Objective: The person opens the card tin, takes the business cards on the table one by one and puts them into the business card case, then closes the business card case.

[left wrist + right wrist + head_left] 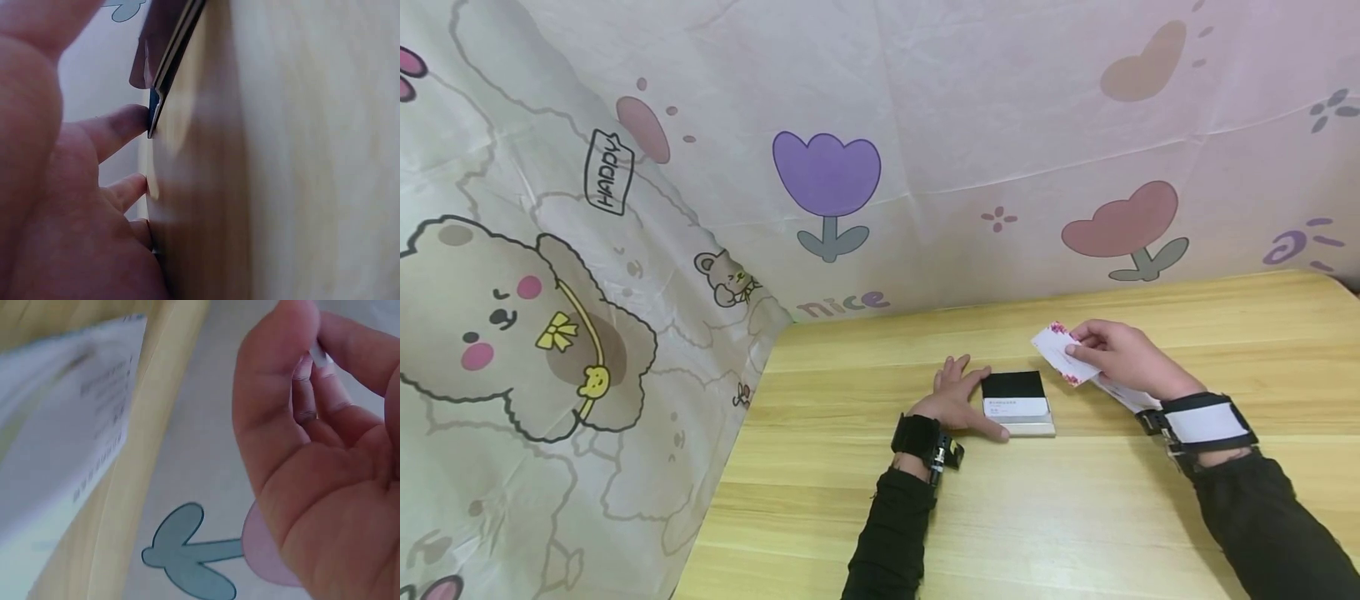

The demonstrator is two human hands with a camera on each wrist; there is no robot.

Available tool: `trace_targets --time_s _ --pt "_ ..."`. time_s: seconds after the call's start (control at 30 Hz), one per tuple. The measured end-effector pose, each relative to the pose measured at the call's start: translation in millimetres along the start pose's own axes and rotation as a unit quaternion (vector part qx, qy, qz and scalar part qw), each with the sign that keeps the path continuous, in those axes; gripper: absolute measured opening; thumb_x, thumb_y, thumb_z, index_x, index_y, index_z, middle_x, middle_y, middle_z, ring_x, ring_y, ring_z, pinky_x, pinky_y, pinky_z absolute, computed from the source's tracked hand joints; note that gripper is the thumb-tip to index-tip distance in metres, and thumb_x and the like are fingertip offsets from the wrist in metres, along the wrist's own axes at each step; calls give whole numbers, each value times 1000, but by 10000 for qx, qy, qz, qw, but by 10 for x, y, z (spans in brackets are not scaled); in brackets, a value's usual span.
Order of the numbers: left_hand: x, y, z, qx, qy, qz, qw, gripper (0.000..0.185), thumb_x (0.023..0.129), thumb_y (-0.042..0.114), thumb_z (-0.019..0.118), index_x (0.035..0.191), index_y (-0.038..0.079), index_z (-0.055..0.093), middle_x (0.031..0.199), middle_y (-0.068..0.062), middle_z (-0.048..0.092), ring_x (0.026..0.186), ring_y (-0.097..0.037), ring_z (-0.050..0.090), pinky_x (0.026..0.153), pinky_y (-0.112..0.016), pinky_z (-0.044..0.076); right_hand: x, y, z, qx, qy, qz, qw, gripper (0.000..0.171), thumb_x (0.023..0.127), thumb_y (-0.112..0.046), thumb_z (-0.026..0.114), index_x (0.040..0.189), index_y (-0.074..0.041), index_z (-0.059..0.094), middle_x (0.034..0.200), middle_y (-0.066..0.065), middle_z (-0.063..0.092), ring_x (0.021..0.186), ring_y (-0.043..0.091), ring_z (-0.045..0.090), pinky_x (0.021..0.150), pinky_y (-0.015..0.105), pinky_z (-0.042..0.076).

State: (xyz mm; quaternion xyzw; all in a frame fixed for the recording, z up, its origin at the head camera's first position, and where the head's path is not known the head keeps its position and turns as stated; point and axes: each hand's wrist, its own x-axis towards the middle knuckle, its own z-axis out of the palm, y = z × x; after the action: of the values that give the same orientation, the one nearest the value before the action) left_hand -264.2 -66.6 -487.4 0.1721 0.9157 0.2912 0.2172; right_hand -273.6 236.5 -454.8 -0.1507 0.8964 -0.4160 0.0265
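Observation:
A flat card case (1017, 423), black at its far part and pale at its near edge, lies on the table with a white printed card (1017, 407) in it. My left hand (951, 404) rests at its left side, thumb along the near edge and index finger by the far left corner. The left wrist view has the case (172, 47) edge-on, the other fingers spread near the table. My right hand (1123, 354) pinches a white card with pink flowers (1063, 354) between thumb and fingers, above the table right of the case. Only a sliver of it shows in the right wrist view.
Beneath my right wrist is a white printed paper item (1127, 393), partly hidden by the hand; the right wrist view has it (69, 444) large and blurred. The wooden table (850, 467) meets a patterned cloth (940, 167) at the back and left.

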Motion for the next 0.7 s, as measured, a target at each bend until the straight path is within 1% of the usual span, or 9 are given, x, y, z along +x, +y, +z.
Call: trace_targets --time_s 0.17,0.37,0.53,0.7 --pt "3 0 -2 13 27 4 10000 113 71 47 94 164 36 31 174 3 -3 158 -24 -15 121 -69 12 24 -62 66 49 -2 -315 9995 23 100 -9 68 118 5 66 97 12 66 84 23 61 62 28 57" --pt "0 3 -9 45 59 7 10000 113 70 48 94 163 36 32 174 3 -2 158 -25 -14 121 -69 14 35 -92 142 5 -57 -621 9981 26 94 2 66 119 5 68 101 11 69 92 25 62 73 24 54" --pt "0 -1 1 37 71 -49 10000 114 70 50 94 163 38 31 174 4 -2 158 -24 -15 121 -68 11 47 -109 236 200 -129 -793 9966 26 93 3 70 119 3 69 100 9 71 92 23 65 75 24 55" --pt "2 -2 4 -4 95 -70 9999 113 69 50 94 163 39 32 174 4 -1 158 -23 -15 122 -67 10 59 -156 337 194 -231 -919 9953 25 92 2 73 116 0 71 96 5 72 88 19 66 75 25 55"
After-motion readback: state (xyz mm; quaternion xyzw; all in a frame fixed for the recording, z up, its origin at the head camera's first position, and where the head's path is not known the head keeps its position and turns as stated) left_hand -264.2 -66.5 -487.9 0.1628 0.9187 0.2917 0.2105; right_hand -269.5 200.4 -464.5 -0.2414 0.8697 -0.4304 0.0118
